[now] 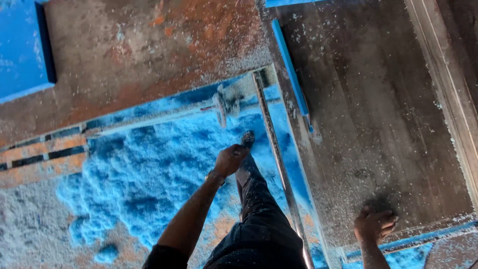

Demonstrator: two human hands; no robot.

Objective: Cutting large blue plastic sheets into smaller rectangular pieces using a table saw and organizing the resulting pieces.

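1. A dusty, rust-stained workshop floor (139,45) lies below, seen from high up; a wide heap of blue shavings (144,174) covers it beside a dark, worn wooden board (378,114).
2. The cutting looks well along — shavings lie thick on the floor and pale dust speckles the board; a thin blue strip (294,79) lies along its edge.
3. The left hand (230,159) hangs loosely curled over the shavings, holding nothing visible; the right hand (374,225) presses spread fingers flat on the board's near end.
4. No container shows; the shavings lie loose.
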